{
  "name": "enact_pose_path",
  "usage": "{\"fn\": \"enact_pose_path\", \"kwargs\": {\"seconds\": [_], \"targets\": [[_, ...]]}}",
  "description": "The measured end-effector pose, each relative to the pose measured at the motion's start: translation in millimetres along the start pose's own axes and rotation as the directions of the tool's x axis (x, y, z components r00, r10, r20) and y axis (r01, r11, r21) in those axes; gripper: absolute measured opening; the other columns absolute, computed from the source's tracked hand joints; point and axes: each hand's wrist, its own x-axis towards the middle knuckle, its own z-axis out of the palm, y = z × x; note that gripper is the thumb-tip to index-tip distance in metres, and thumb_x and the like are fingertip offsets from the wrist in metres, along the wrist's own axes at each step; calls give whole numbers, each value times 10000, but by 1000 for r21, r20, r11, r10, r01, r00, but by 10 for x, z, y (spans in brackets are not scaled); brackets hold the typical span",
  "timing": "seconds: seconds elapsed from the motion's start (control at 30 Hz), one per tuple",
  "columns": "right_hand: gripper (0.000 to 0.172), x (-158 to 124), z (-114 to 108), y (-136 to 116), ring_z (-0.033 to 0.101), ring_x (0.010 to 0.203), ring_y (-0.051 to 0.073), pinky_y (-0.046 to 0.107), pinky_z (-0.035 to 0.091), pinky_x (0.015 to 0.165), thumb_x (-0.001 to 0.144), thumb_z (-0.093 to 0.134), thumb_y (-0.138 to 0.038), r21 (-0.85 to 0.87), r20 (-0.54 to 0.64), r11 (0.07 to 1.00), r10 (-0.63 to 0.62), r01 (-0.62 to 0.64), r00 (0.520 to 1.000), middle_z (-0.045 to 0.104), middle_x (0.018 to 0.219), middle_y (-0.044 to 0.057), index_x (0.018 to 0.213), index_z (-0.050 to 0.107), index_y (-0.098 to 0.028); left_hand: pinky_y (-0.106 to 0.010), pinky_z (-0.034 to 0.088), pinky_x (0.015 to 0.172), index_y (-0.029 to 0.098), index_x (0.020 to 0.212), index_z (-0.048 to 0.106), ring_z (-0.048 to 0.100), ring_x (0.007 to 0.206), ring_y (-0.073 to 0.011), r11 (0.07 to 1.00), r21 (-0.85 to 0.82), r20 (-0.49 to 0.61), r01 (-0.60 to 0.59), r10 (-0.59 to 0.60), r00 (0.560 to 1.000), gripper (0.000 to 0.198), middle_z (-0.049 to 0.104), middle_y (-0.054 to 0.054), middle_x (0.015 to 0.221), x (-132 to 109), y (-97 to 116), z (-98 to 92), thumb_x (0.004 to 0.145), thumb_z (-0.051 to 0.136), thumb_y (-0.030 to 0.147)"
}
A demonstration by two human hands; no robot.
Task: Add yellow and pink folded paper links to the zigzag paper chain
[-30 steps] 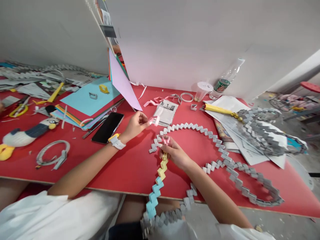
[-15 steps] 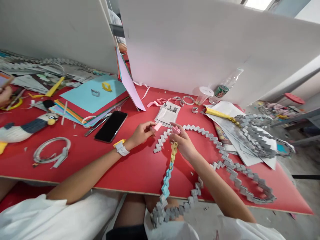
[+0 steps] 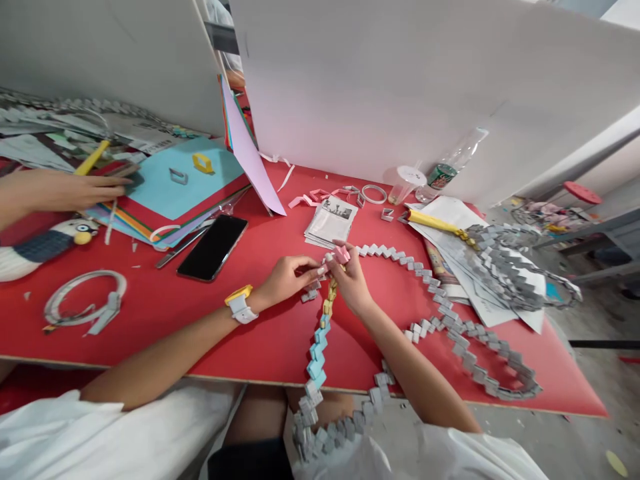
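Observation:
A folded-paper chain (image 3: pixel 316 360) in yellow, light blue and grey hangs from my right hand (image 3: pixel 353 280), which is closed on its upper end. Pink folded paper (image 3: pixel 342 254) sticks up between those fingers. My left hand (image 3: pixel 287 283), wearing a white and yellow watch, is pinched at the same end, touching the right fingers. The pink paper link in its fingertips is mostly hidden. The chain dips past the table edge over my lap. More grey zigzag chain (image 3: pixel 425 270) curves across the red table behind and right of my hands.
Newspaper pieces (image 3: pixel 331 222), pink links (image 3: pixel 320 195), a lidded cup (image 3: pixel 407 183) and a bottle (image 3: pixel 443 175) lie toward the partition. Left are a phone (image 3: pixel 213 248), coloured paper (image 3: pixel 175 183), a bird toy (image 3: pixel 47 247) and another person's hand (image 3: pixel 75 190). Grey chain coils (image 3: pixel 515 273) rest right.
My left hand has brought the pink link right to the chain end in my right hand; before, they were apart. Another person's hand has reached in over the coloured paper at left.

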Motion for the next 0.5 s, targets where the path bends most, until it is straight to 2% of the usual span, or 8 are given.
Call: {"fn": "enact_pose_path", "kwargs": {"seconds": [0.1,0.2,0.27,0.37,0.5], "targets": [[340,-2,-5,0,551,701,124,286,474,713,847,617,-525,-17,-7,1000,-14,14,1000,524,763,-44,1003,450,-274,-242,476,545,152,797,675,570,537,-121,998,-56,-126,7,-14,992,343,613,-1,589,14,22,2,823,668,494],[377,10,-40,-7,579,729,136,290,482,740,853,583,-582,-11,21,999,34,-34,999,539,755,-23,1017,550,-244,-234,449,546,160,817,678,495,499,-93,999,-53,-179,-3,-7,984,316,549,28,544,15,78,-26,842,654,474],[419,10,-58,-9,581,689,139,287,483,682,851,585,-586,55,26,994,97,-98,995,554,728,-22,1080,575,-234,-237,460,561,159,869,685,503,519,-94,998,-59,-186,10,-21,982,311,587,16,592,7,96,-36,845,652,468],[443,-10,-44,-2,581,630,143,283,479,607,837,616,-565,158,17,973,167,-168,986,551,677,-43,1147,535,-260,-247,510,628,160,950,687,608,653,-130,997,-74,-206,25,-40,978,318,686,-32,758,-10,80,-24,837,659,455],[434,-49,14,23,619,681,177,309,501,626,811,632,-583,199,41,952,228,-232,973,559,661,-40,1087,528,-265,-263,546,694,155,1006,686,668,771,-166,998,-66,-201,23,-35,979,306,721,-61,863,-38,57,9,839,647,409]]}}
